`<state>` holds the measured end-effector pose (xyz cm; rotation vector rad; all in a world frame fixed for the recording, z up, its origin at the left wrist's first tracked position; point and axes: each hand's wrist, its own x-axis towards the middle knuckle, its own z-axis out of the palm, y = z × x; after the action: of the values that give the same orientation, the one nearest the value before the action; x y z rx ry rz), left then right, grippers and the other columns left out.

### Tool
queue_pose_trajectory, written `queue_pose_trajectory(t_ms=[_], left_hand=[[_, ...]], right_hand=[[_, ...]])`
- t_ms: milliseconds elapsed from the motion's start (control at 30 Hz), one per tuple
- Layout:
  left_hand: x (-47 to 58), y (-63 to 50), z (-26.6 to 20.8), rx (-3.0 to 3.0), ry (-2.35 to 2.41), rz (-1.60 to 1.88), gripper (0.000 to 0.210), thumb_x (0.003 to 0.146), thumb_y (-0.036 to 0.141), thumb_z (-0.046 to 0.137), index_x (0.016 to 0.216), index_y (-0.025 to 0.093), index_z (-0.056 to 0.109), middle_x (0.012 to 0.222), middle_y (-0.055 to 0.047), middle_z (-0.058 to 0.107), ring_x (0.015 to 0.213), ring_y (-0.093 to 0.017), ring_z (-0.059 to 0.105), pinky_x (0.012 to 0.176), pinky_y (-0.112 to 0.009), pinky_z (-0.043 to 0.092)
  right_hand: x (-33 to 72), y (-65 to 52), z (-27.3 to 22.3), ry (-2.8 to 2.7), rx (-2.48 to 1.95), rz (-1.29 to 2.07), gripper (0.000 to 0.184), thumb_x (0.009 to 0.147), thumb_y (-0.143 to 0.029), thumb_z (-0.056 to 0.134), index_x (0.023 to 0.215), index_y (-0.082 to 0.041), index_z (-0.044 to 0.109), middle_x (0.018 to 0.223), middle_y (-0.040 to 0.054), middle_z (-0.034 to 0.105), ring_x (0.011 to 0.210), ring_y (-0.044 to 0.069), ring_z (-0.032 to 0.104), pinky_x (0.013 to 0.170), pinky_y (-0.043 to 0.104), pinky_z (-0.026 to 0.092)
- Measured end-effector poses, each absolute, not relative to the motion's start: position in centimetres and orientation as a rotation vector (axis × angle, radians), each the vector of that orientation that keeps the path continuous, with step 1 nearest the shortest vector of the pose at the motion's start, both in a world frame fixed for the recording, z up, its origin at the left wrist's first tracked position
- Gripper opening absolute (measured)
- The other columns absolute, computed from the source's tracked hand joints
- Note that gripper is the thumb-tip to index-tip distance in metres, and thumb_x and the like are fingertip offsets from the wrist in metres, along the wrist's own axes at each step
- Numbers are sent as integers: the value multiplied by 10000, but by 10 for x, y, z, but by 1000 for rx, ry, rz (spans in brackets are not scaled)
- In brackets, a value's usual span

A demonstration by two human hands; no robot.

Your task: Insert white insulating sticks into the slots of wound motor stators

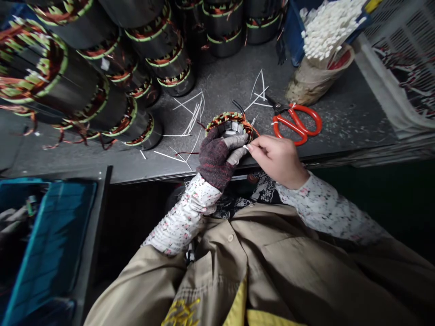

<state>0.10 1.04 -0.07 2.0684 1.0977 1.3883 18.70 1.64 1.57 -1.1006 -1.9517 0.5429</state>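
A motor stator (228, 118) with orange windings and pale green insulation stands on the grey bench near its front edge. My left hand (217, 156), in a dark knitted glove with wrapped fingertips, is closed on its near side. Close by on the right, my bare right hand (277, 156) pinches a small white piece (246, 147), perhaps a sleeve or tie end, between thumb and forefinger. Thin white strips (195, 115) lie loose left of the stator, with others behind it. Scissors with red handles (299, 123) rest to the right, blades partly hidden by strips.
Stacked stators (112, 90) fill the left and back of the bench. A worn round holder (314, 77) carries a bundle of white sticks (329, 29) at the back right. Beyond it stands a white plastic basket (377, 90). A blue bin (64, 226) sits at lower left.
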Motion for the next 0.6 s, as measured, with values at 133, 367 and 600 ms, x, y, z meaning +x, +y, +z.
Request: queue_pose_trajectory(t_ms=[133,367,600], left_hand=[[-1,12,-1,2183,1136,1351,199,998,366,648,1123,247,747,1265,-75,734,1185,-224,713,1081,-443,573],[0,9,2,2433,1281,1268,209,1041,362,552,1070,229,711,1067,-20,788,1102,-190,735,1087,-434,563],[0,2,-7,2202,1370,1342,677,993,506,628,1559,247,363,1438,-106,635,1305,-252,661,1091,-431,593]], right_hand=[[183,22,14,-1949,-1158,585,216,863,-233,614,657,-203,555,660,2,565,576,127,479,576,300,336],[198,12,47,-1942,-978,903,300,950,-271,573,656,-216,565,623,-4,553,576,136,487,574,310,357],[213,5,46,-1470,-665,1625,367,934,-512,690,743,-199,664,838,43,674,723,150,620,665,313,497]])
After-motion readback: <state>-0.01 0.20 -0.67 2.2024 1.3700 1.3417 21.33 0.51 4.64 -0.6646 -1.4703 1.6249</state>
